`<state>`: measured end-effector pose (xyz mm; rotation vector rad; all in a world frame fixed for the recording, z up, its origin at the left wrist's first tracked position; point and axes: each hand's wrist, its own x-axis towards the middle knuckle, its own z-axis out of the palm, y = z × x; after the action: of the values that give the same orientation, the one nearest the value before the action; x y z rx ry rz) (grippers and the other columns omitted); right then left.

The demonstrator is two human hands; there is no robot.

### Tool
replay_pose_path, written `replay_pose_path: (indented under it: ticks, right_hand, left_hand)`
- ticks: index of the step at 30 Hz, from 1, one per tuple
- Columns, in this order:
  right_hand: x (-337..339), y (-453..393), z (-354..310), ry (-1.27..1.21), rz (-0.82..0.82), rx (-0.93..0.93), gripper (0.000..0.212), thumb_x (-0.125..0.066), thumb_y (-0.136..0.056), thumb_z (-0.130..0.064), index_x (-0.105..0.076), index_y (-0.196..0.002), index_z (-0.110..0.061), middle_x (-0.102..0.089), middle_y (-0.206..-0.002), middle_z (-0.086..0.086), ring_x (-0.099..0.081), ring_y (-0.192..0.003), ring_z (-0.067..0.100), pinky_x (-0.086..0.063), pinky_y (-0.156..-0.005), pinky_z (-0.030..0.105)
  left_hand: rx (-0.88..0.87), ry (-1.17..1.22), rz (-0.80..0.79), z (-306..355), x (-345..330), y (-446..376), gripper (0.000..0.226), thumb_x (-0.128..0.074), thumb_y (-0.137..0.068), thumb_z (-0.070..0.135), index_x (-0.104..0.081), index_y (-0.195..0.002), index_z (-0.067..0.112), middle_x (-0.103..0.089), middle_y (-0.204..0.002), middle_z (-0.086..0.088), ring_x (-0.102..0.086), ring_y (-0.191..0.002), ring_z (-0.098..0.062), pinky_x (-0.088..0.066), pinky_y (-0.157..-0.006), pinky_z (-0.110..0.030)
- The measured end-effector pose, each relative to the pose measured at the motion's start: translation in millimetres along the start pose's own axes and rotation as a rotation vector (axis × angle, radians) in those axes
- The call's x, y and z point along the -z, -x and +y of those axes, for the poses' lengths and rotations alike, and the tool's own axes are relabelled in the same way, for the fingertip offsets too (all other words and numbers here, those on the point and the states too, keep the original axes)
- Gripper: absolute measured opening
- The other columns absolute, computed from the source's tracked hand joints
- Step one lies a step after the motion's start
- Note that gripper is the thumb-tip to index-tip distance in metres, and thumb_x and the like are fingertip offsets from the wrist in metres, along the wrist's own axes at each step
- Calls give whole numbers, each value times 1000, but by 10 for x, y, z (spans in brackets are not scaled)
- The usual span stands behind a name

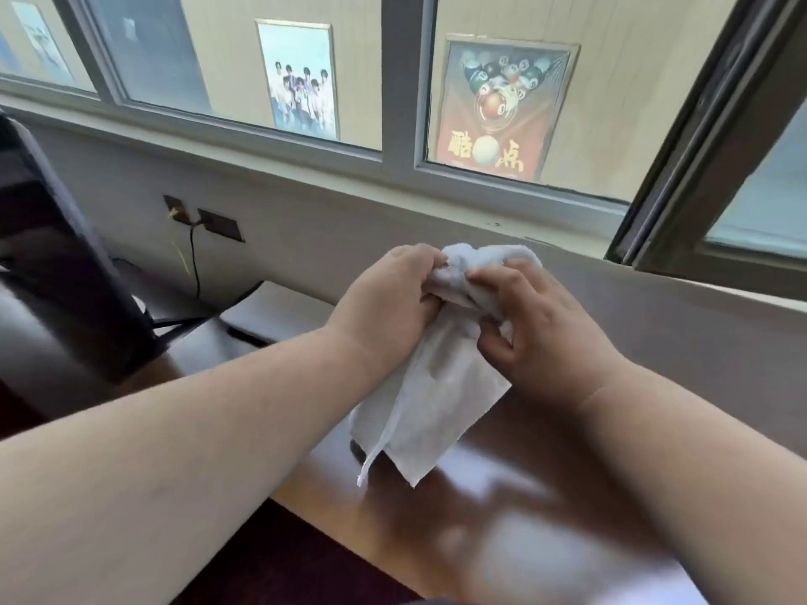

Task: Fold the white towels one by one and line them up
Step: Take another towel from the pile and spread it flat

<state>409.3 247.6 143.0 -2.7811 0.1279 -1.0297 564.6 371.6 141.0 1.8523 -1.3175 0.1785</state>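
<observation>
A small white towel [430, 408] hangs in the air above the glossy brown table [493, 486], bunched at the top and loose below. My left hand [384, 307] grips the bunched top from the left. My right hand [537, 329] pinches the same bunched part from the right. The two hands sit close together, fingers curled into the cloth. The towel's lower corner dangles just above the table surface. No other towels are in view.
A grey wall [349, 220] with a window sill rises right behind the table. A dark chair [74, 272] stands at the left. Wall sockets [205, 218] with a hanging cable sit low on the wall. An open window frame [707, 146] juts in at the right.
</observation>
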Motion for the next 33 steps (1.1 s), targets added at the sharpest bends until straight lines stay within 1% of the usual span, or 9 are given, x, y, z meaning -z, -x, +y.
replay_pose_path:
  ticks: [3, 6, 10, 13, 17, 20, 24, 27, 33]
  right_hand:
    - [-246, 198, 85, 40, -177, -128, 69, -84, -71, -17, -47, -129, -21, -59, -120, 11, -55, -111, 34, -43, -98, 37]
    - [-506, 420, 132, 82, -305, -408, 54, -76, -76, -23, -54, -125, -30, -60, -119, -1, -54, -112, 29, -46, -93, 39]
    - [-665, 608, 65, 97, -273, -824, 56, -62, -82, -22, -42, -132, -35, -60, -116, -5, -58, -105, 22, -45, -87, 33]
    - [-672, 650, -78, 66, -113, -991, 50, -55, -85, -20, -32, -123, -42, -60, -96, -8, -60, -82, 19, -43, -71, 33]
    - [-690, 545, -295, 101, -37, -1036, 30, -50, -85, -18, -42, -106, -38, -59, -92, -10, -59, -80, 16, -44, -67, 34]
    - [-700, 512, -425, 93, 26, -1076, 22, -52, -84, -17, -54, -98, -34, -55, -105, -12, -57, -89, 14, -46, -78, 34]
    - [-614, 563, -530, 82, 82, -1102, 14, -52, -86, -19, -55, -88, -32, -51, -103, -14, -56, -89, 11, -42, -79, 29]
    - [-443, 575, -532, 46, 128, -1103, 11, -52, -89, -22, -56, -84, -32, -49, -101, -17, -58, -84, 6, -47, -77, 30]
    - [-231, 662, -374, 198, 1, -1122, 12, -44, -85, -29, -48, -95, -36, -45, -102, -11, -58, -74, 16, -50, -70, 39]
  left_hand:
    - [89, 59, -82, -288, -254, 157, 22, -66, -79, 15, -61, -96, 29, -55, -91, 17, -47, -83, 2, -32, -77, -1]
    - [170, 70, -286, -597, -503, 356, 17, -65, -81, 24, -52, -82, 36, -55, -83, 16, -50, -80, -2, -38, -67, -18]
    - [155, 52, -406, -997, -574, 492, 20, -60, -84, 24, -55, -87, 43, -50, -87, 19, -49, -83, 6, -36, -61, -18]
    - [229, 99, -457, -1200, -553, 500, 11, -53, -92, 38, -57, -88, 47, -54, -86, 19, -52, -77, 6, -39, -58, -20]
    - [405, 143, -565, -1337, -597, 463, 20, -41, -95, 49, -55, -82, 44, -64, -68, 12, -58, -58, -3, -43, -53, -27]
    - [722, 527, -590, -1266, -644, 428, 21, -37, -99, 40, -54, -86, 38, -69, -64, 4, -62, -50, -13, -57, -55, -35]
    - [890, 845, -607, -1172, -760, 427, 19, -38, -102, 39, -55, -104, 31, -75, -95, 5, -73, -81, -14, -56, -77, -41]
    - [1091, 1107, -521, -1138, -848, 367, 20, -56, -97, 33, -62, -111, 20, -67, -110, -2, -70, -97, -17, -56, -78, -36]
    - [1250, 1316, -257, -1021, -1035, 186, 28, -63, -92, 5, -60, -120, 8, -69, -102, -10, -74, -80, -18, -59, -62, -28]
